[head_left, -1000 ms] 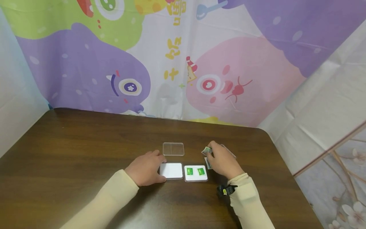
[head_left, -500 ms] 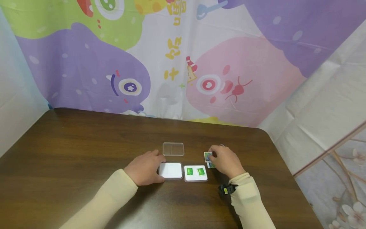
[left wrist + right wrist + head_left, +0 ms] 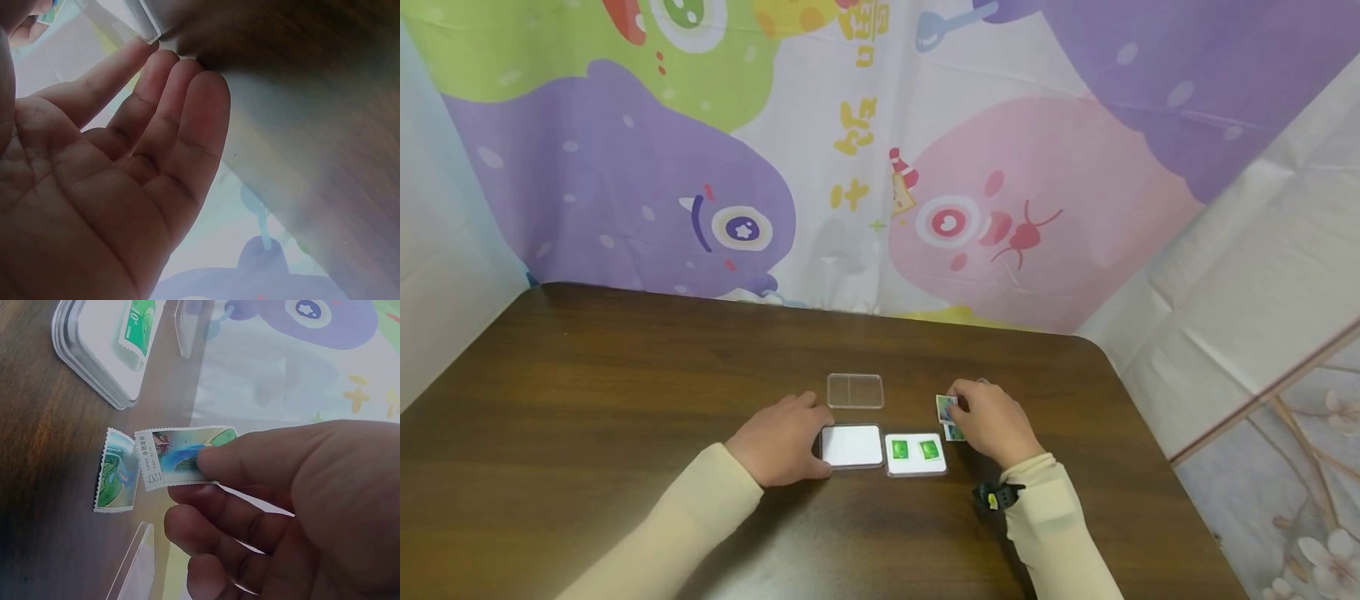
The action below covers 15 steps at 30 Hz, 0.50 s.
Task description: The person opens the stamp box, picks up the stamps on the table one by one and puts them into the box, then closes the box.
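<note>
Stamp (image 3: 167, 454) straightened since a second ago, face showing
Right hand (image 3: 997, 421) pinches it, one o'clock from green-stamp case (image 3: 915, 467); left hand (image 3: 781, 443), fingers extended, touches white case (image 3: 852, 446).

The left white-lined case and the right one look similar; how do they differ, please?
The left case shows plain white, while the right case shows two green stamps. The left hand touches the left case; no hand touches the right case. Both have rounded corners and white inside.
</note>
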Tool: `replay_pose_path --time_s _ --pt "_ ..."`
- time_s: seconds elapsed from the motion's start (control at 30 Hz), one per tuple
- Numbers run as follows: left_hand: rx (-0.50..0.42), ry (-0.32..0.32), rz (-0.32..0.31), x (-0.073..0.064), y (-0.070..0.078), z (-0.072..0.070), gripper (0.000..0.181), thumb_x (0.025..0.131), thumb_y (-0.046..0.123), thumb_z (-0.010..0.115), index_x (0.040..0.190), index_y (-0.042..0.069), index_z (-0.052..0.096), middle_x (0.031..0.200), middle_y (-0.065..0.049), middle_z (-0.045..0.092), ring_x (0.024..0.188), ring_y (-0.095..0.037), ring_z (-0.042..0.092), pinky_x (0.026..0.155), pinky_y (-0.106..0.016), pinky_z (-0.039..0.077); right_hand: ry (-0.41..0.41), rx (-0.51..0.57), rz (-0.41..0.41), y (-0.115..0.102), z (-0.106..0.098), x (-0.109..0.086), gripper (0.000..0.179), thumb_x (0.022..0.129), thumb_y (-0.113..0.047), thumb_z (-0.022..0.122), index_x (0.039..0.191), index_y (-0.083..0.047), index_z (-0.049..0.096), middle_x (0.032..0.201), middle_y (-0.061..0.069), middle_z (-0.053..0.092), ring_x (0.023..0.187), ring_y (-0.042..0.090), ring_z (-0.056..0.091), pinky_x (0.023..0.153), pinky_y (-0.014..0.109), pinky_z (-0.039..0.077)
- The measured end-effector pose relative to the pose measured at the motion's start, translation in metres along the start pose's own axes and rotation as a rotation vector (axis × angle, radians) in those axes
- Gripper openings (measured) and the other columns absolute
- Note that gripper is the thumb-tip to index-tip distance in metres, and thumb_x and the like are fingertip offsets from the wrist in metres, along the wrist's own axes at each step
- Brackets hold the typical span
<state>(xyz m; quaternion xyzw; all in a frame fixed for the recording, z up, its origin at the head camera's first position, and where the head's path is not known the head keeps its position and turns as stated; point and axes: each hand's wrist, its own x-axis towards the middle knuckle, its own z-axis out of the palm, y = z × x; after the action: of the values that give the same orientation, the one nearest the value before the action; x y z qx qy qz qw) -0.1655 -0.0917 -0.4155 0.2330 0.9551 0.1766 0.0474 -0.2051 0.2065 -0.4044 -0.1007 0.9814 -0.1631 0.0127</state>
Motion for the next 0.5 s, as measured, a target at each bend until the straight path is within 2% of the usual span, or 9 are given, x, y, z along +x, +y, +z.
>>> replay_pose_path --time_s 0.33,0.5 --pt "0.006 -0.007 -0.007 0.0005 0.0035 0.002 0.058 0.078 0.036 0.089 0.122 0.003 0.07 0.106 -0.01 0.062 0.095 -0.028 0.06 0.084 -0.046 0.053 0.032 0.016 -0.008 0.0008 -0.0002 0.0004 0.008 0.1 -0.018 0.066 0.096 -0.015 0.072 0.088 -0.001 0.066 0.068 0.015 0.054 0.057 0.033 0.043" --pt "0.0 -0.021 -0.022 -0.0003 0.0046 -0.0004 0.058 0.078 0.036 0.089 0.121 0.003 0.07 0.106 -0.01 0.062 0.095 -0.027 0.06 0.085 -0.046 0.053 0.038 0.018 -0.006 0.0 -0.0002 0.0008 0.007 0.1 -0.018 0.067 0.098 -0.014 0.073 0.09 -0.001 0.067 0.068 0.015 0.055 0.058 0.032 0.043"
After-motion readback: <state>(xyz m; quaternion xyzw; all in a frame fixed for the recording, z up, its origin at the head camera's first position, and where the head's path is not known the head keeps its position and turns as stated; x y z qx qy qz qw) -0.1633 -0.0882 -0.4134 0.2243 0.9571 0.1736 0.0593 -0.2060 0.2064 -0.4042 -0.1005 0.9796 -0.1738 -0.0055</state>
